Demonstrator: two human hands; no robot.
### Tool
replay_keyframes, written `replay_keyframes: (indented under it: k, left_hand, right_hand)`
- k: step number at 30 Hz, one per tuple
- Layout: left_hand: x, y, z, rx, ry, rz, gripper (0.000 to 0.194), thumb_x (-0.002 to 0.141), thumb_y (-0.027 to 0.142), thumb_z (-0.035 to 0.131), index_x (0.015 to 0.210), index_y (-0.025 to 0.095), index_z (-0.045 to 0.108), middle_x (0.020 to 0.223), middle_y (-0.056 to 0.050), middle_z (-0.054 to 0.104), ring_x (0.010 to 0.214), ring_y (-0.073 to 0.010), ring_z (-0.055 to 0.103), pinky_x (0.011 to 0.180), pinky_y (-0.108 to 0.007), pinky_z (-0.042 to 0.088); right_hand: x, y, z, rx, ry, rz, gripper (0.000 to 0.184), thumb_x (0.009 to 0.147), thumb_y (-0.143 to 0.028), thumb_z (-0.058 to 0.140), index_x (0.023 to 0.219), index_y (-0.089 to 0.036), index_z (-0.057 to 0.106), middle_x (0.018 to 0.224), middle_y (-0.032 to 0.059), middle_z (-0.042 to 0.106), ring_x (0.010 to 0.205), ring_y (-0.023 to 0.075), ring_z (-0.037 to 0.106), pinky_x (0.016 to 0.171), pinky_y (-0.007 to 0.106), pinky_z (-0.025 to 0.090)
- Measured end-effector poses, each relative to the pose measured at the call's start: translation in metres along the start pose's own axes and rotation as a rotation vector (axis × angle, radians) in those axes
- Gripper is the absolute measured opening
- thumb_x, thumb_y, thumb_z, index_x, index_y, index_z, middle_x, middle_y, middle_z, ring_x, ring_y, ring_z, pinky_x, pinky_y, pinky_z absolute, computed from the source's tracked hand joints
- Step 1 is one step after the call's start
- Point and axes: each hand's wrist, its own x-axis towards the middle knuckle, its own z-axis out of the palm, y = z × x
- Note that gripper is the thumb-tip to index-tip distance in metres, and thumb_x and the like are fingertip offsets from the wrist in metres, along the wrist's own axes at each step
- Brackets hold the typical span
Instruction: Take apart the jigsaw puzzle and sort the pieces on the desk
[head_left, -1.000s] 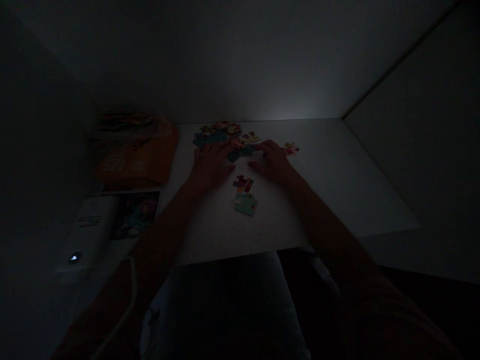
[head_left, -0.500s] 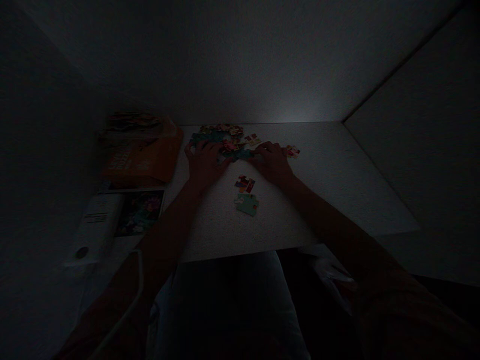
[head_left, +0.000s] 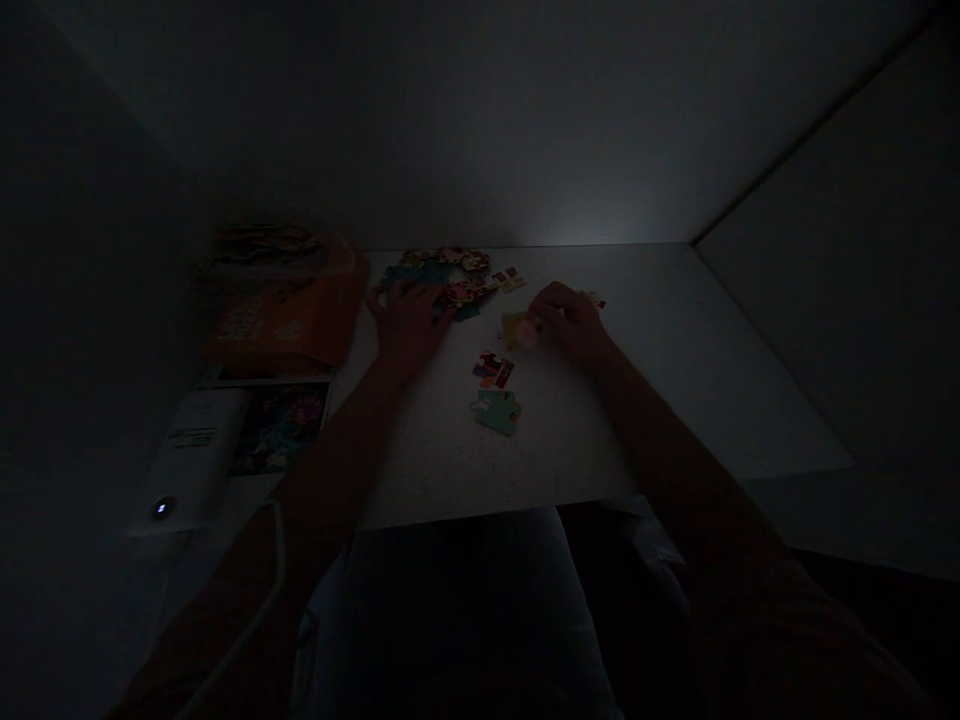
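Jigsaw pieces (head_left: 442, 268) lie heaped under the left grip (head_left: 409, 325), its fingers spread apart over the pile's near edge. The right grip (head_left: 570, 325) is curled, its fingers touching a yellow piece (head_left: 514, 330); whether they clamp it, I cannot tell. A green piece (head_left: 497, 411) lies apart on the table (head_left: 660, 350), well right of an orange bag (head_left: 289, 325).

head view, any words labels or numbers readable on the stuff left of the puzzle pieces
Pale lettering on the orange package: too dark and blurred to read.
Small dark print on the white device: too small and dark to read.
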Motion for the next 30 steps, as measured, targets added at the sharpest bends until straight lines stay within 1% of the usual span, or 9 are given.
replay_keyframes:
  k: [3,6,8,14,18,22,26,28,30]
  left_hand:
    - [0.001,0.000,0.001,0.006,-0.012,-0.015,0.054,0.119,0.057,0.052,0.160,0.028,0.071,0.163,-0.007,0.073,0.161,-0.0354,0.047,0.138,-0.068,0.016]
    - [0.003,-0.001,0.003,-0.007,-0.012,-0.029,0.049,0.117,0.056,0.054,0.152,0.030,0.076,0.158,-0.010,0.075,0.161,-0.0392,0.049,0.138,-0.071,0.015]
    - [0.004,-0.001,0.003,-0.015,-0.013,-0.027,0.046,0.115,0.054,0.056,0.147,0.031,0.079,0.156,-0.011,0.076,0.160,-0.0418,0.050,0.138,-0.073,0.014]
    - [0.001,0.002,0.001,0.020,0.002,0.006,0.045,0.115,0.059,0.063,0.146,0.031,0.081,0.159,-0.011,0.073,0.157,-0.0410,0.052,0.136,-0.072,0.023]
    - [0.002,0.004,0.003,0.001,-0.028,0.057,0.042,0.112,0.059,0.070,0.141,0.032,0.084,0.161,-0.010,0.071,0.161,-0.0424,0.049,0.137,-0.071,0.021]
    - [0.004,0.007,0.007,-0.059,-0.085,0.129,0.042,0.110,0.061,0.073,0.136,0.030,0.084,0.155,-0.011,0.076,0.159,-0.0423,0.053,0.137,-0.070,0.022]
    - [0.004,0.010,0.006,-0.099,-0.113,0.160,0.045,0.108,0.057,0.077,0.145,0.032,0.081,0.150,-0.010,0.079,0.152,-0.0377,0.061,0.137,-0.067,0.025]
    - [0.003,0.011,0.005,-0.118,-0.120,0.188,0.047,0.109,0.055,0.077,0.149,0.031,0.079,0.148,-0.009,0.080,0.151,-0.0356,0.064,0.137,-0.067,0.024]
    - [0.002,0.012,0.005,-0.130,-0.127,0.222,0.047,0.110,0.051,0.076,0.151,0.029,0.078,0.149,-0.009,0.079,0.150,-0.0345,0.065,0.136,-0.065,0.026]
  right_hand:
    - [-0.001,-0.005,0.000,-0.051,-0.124,-0.066,0.039,0.105,-0.063,0.066,0.098,-0.029,0.084,0.113,0.0106,0.080,0.097,0.0286,0.073,0.098,0.050,0.060]
    - [-0.002,-0.008,0.003,-0.146,-0.135,-0.065,0.032,0.105,-0.052,0.067,0.108,-0.027,0.086,0.114,0.0117,0.081,0.092,0.0281,0.072,0.097,0.051,0.058]
    - [-0.003,-0.008,0.005,-0.203,-0.156,-0.054,0.030,0.106,-0.048,0.065,0.112,-0.027,0.085,0.115,0.0116,0.082,0.093,0.0289,0.073,0.101,0.052,0.055]
    - [-0.004,-0.008,0.007,-0.246,-0.200,-0.059,0.030,0.107,-0.049,0.063,0.113,-0.027,0.084,0.114,0.0100,0.082,0.096,0.0298,0.074,0.107,0.056,0.049]
    - [-0.005,-0.005,0.008,-0.250,-0.185,-0.060,0.029,0.107,-0.047,0.064,0.118,-0.028,0.084,0.115,0.0098,0.083,0.098,0.0307,0.074,0.108,0.055,0.049]
    - [-0.007,-0.004,0.010,-0.232,-0.133,-0.053,0.042,0.106,-0.052,0.072,0.139,-0.027,0.080,0.123,0.0121,0.080,0.098,0.0310,0.073,0.109,0.056,0.050]
    - [-0.008,-0.008,0.009,-0.247,-0.162,-0.065,0.066,0.103,-0.064,0.080,0.159,-0.030,0.072,0.134,0.0139,0.076,0.112,0.0355,0.073,0.115,0.059,0.047]
    - [-0.008,-0.009,0.009,-0.258,-0.184,-0.073,0.072,0.101,-0.067,0.082,0.163,-0.032,0.070,0.135,0.0138,0.075,0.120,0.0384,0.072,0.117,0.061,0.045]
    - [-0.008,-0.011,0.010,-0.262,-0.198,-0.083,0.068,0.101,-0.065,0.083,0.159,-0.032,0.073,0.135,0.0136,0.074,0.122,0.0397,0.072,0.118,0.062,0.044]
